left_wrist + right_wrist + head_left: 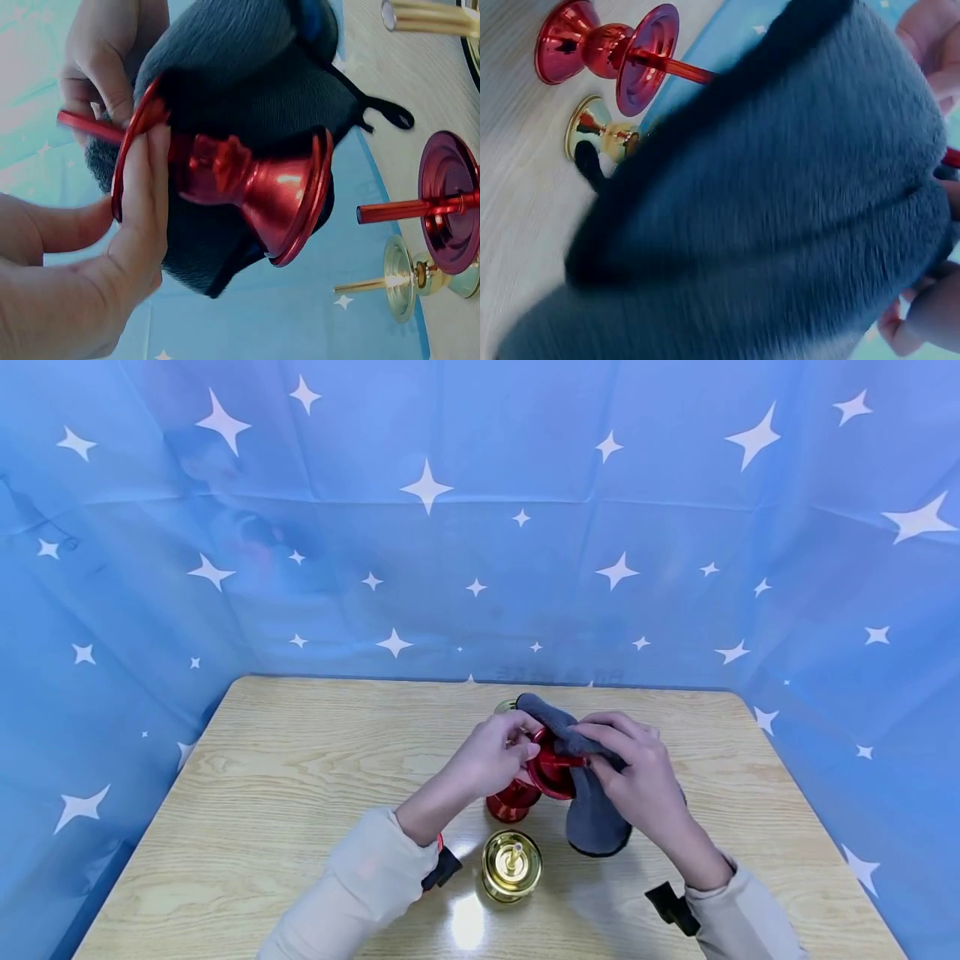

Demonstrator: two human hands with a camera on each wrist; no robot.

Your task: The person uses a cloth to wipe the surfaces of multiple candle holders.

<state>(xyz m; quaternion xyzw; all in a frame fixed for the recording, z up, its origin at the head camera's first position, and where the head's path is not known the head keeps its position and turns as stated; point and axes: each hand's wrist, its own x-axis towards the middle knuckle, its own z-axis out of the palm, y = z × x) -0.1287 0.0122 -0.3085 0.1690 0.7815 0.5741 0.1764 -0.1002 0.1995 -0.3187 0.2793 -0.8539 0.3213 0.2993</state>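
Note:
A shiny red candle holder (289, 199) is held up over the table, gripped at its dish rim by my left hand (480, 760). Its thin stem pokes out past the dish, and its flared base points the other way in the left wrist view. My right hand (637, 768) pinches a dark grey cloth (597, 822) against the dish and stem of this holder. The cloth drapes down behind the holder, has a black edge and a small hanging loop (390, 112), and fills most of the right wrist view.
Another red candle holder (507, 807) stands on the wooden table (300, 752) just below my left hand. A gold one (512, 870) stands nearer, between my forearms; a second gold one (401, 279) stands farther back. A blue star-patterned curtain (450, 552) surrounds the table.

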